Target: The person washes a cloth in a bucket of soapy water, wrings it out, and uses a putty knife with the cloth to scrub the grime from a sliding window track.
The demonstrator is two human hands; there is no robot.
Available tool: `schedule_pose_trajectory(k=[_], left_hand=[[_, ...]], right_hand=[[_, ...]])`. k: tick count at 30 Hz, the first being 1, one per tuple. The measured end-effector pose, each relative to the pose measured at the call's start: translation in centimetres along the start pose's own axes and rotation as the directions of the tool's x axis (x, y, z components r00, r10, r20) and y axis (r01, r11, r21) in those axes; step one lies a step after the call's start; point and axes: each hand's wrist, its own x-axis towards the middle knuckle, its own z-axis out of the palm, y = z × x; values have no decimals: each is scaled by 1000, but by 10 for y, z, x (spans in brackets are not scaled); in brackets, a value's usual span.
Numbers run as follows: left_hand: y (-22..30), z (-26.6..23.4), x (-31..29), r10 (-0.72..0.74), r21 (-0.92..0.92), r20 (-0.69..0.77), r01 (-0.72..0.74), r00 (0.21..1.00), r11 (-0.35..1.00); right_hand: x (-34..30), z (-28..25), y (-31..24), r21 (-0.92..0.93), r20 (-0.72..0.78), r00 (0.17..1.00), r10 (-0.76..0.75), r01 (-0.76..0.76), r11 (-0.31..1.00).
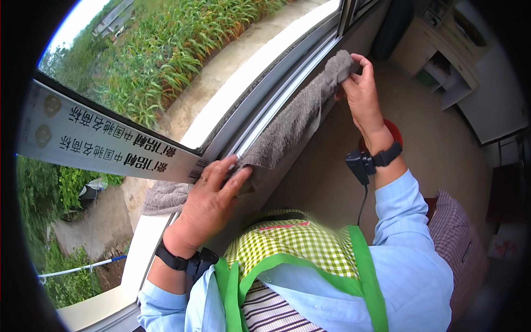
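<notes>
A long grey towel (293, 124) is stretched along the lower track of the window (265, 119). At its far right end my right hand (359, 91) pinches the towel between thumb and fingers. My left hand (213, 202) grips the near end by the upright window bar, thumb and forefinger on the fabric. Some of its fingers are hidden against the frame. Left of this hand, more grey fabric (166, 197) lies over the sill; whether it is the same towel I cannot tell. The upright bar (116, 135) bears a printed protective film.
A red round object (391, 133) stands on the floor, partly behind my right wrist. A light desk (442, 61) is at the far right, and checked fabric (451, 243) hangs by my right elbow. A black device with a cable (359, 166) is by my right wrist.
</notes>
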Motion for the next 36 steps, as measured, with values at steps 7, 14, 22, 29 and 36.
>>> schedule_pose_trajectory(k=[7, 14, 22, 29, 36], left_hand=[[-7, -2, -15, -146, 83, -48, 150, 988, 985], [14, -14, 29, 49, -21, -196, -54, 979, 998], [-11, 11, 5, -30, 23, -138, 34, 990, 999], [-1, -15, -10, -66, -107, -212, 44, 975, 993], [6, -30, -23, -82, -119, -277, 51, 957, 992]], right_hand=[[37, 0, 13, -370, -22, 999, -37, 26, 929], [96, -15, 37, -955, 199, 952, -233, 242, 174], [115, 10, 25, -909, 394, 904, 163, 410, -73], [111, -7, 32, -885, 458, 881, 120, 438, 160], [96, 6, 13, -860, 483, 865, 138, 439, 259]])
